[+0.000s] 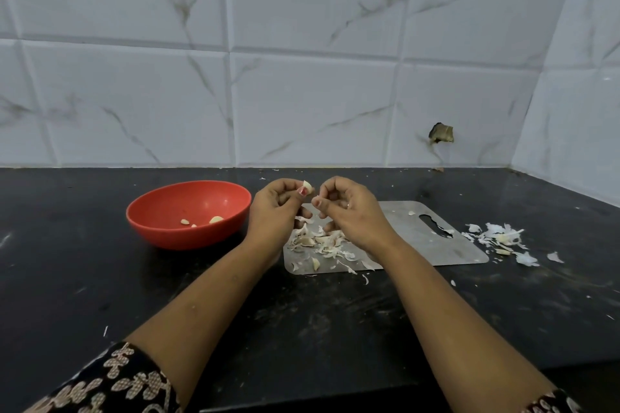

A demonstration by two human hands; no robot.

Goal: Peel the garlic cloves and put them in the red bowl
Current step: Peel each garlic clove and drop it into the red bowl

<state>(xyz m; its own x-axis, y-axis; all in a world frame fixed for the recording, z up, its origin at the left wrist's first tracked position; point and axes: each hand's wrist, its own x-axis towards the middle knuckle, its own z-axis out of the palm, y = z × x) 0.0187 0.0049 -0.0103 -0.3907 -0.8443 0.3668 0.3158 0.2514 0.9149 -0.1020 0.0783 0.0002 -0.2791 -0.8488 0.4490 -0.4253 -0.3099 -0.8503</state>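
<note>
Red bowl [157, 231] sits on the black counter [67, 261] with a few peeled cloves [216, 219] inside. Just right of the bowl, the left hand [275, 211] pinches a garlic clove [307, 185] between thumb and fingertip, pale tip upward. The right hand [352, 214], farther from the bowl, curls its fingers just beside the clove; whether they nip any skin I cannot tell. Being the nearer hand to the bowl, the left would likely carry the clove leftward and drop it in once the skin is off
</note>
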